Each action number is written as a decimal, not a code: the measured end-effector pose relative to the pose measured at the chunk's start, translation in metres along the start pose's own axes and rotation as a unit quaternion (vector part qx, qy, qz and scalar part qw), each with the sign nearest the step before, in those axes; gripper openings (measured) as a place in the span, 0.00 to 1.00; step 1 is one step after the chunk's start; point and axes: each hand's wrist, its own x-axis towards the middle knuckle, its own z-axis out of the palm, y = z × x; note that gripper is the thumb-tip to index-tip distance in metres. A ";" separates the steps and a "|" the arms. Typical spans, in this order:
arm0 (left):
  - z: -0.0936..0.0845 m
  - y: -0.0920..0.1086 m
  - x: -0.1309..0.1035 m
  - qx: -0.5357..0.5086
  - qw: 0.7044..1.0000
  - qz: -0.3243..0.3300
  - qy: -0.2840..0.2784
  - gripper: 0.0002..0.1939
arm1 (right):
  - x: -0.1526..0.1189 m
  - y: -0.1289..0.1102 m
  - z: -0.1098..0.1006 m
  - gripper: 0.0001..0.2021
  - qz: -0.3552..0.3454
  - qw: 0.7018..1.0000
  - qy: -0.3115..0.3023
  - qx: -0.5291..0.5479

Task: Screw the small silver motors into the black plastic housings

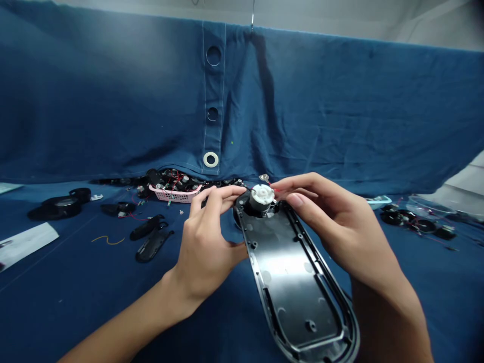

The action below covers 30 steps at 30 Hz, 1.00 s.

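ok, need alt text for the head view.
A left hand holds a long black plastic shell, a white-topped motor at its far end; the right hand is beside the motor, near a red wire. Behind, a pink basket sits on blue cloth.

One head-worn view looks forward and down, close to a black casing at five o'clock, facing hanging blue cloth at twelve.

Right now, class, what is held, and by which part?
A black case, by its edge near the motor, in the left hand; whether the right hand grips is unclear.
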 end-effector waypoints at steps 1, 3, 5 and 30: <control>0.000 0.000 0.000 0.003 1.000 0.007 0.002 0.21 | 0.000 0.000 0.000 0.07 0.000 1.000 0.000 0.001; -0.001 0.000 0.000 0.009 1.000 0.017 0.006 0.18 | 0.000 0.000 0.001 0.07 0.001 1.000 -0.002 0.002; -0.002 0.001 0.000 0.021 1.000 0.021 0.009 0.15 | 0.000 -0.001 0.000 0.08 0.006 1.000 -0.005 0.001; -0.009 0.011 0.004 0.058 0.998 0.006 -0.012 0.08 | 0.000 0.001 -0.002 0.11 0.014 0.999 -0.046 -0.004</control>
